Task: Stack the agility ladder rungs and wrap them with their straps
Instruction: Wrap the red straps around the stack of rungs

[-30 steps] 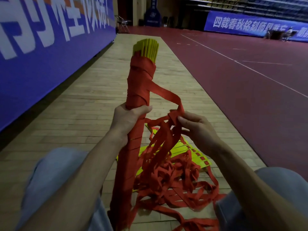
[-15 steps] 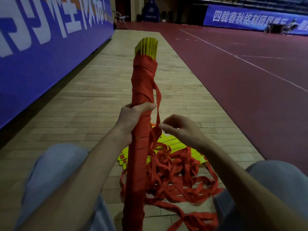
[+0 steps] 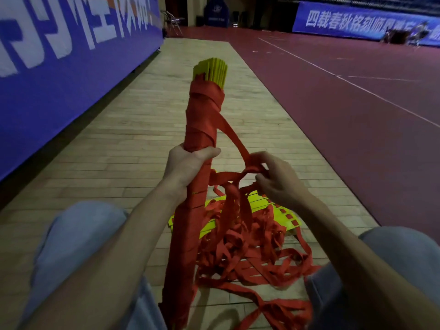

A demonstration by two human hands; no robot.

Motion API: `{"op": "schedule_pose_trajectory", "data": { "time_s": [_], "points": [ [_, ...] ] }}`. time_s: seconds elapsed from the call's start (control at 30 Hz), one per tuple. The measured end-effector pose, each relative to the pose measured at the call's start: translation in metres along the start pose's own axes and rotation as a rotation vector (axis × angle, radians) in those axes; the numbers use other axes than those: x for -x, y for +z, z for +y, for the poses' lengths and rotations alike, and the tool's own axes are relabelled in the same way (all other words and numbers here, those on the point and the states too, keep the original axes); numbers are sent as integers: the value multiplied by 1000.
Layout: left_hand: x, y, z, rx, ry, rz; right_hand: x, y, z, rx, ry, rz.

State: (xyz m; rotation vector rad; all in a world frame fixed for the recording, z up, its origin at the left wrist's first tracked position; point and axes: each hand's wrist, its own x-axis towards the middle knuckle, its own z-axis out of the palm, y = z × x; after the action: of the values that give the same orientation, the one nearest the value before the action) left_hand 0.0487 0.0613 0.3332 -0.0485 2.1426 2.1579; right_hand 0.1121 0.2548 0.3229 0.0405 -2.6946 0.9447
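Head view, left hand (image 3: pixel 188 167) gripping wrapped rung bundle (image 3: pixel 202 129), right hand (image 3: pixel 276 179) pinching red straps (image 3: pixel 240 177)

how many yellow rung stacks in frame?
2. One bundle, upright and strap-wrapped, gripped by the left hand; one stack lying flat under loose straps. More may be hidden beneath them.

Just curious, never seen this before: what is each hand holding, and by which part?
The left hand grips the wrapped rung bundle round its middle. The right hand holds the loose red straps, gathered beside the bundle.
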Motion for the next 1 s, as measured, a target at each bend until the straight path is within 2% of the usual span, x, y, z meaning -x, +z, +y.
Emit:
{"op": "schedule_pose_trajectory", "data": {
  "time_s": [0.1, 0.2, 0.27, 0.33, 0.4, 0.43, 0.53, 0.63, 0.7, 0.77, 0.87, 1.0],
  "points": [
    [-4, -2, -3, -75, 66, 75, -1, -13, 3, -10, 35, 119],
    [-7, -5, -2, -247, 159, 199, -3, -29, 7, -61, 152, 218],
    [-9, -8, -1, -353, 222, 272, -4, -34, 9, -276, 265, 284],
    [-10, -9, 0, -435, 298, 317, -5, -38, 9, -589, 411, 330],
    [-11, -9, 0, -490, 353, 333, -5, -41, 10, -874, 524, 301],
    [-11, -9, -1, -511, 364, 335, -5, -42, 12, -905, 535, 279],
    [-14, -10, -4, -532, 331, 339, -6, -40, 18, -892, 516, 325],
    [-19, -13, -5, -474, 243, 392, -6, -40, 21, -1221, 589, 401],
    [-22, -16, -5, -399, 184, 437, -5, -42, 23, -1400, 600, 354],
    [-23, -17, -7, -298, 132, 468, -3, -40, 21, -1337, 593, 206],
    [-24, -17, -10, -152, 71, 484, 2, -35, 17, -1024, 507, -30],
    [-24, -15, -10, -52, 26, 465, 8, -33, 12, -375, 228, -399]
  ]
}}
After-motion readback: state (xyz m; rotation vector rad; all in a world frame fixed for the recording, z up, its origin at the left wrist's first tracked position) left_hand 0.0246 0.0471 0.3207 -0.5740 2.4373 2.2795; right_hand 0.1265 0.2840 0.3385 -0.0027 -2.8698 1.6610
